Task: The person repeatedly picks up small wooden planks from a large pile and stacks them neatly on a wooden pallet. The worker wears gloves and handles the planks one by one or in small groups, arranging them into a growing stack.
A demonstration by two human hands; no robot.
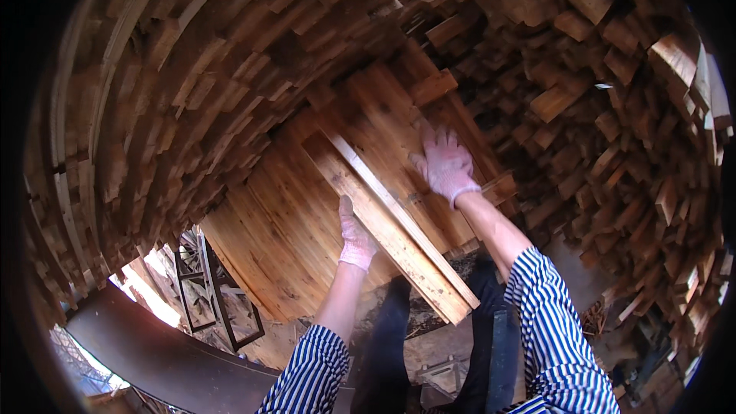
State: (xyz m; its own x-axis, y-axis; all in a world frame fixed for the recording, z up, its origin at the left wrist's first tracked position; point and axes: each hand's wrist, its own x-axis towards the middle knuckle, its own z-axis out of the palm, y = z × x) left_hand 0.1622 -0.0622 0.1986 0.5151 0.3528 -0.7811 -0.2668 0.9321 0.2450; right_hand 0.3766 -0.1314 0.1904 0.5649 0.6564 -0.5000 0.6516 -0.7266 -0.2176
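Note:
Two narrow wooden planks lie side by side, slanting across a surface of joined boards (284,222). My left hand (357,238), in a pale pinkish glove, grips the nearer plank (383,234) along its left edge; the thumb shows and the other fingers are hidden by the wood. Close against that plank is a second, paler plank (399,213), and the lower ends of both stick out past the surface's near edge. My right hand (447,162), gloved alike, rests with its fingers spread on the boards to the right of the planks, holding nothing.
Stacked wood pieces rise high on the left (176,100) and right (583,115). Short wooden blocks (435,87) sit along the surface's right side. A dark metal frame (211,284) and a broad curved dark band (169,345) are at the lower left.

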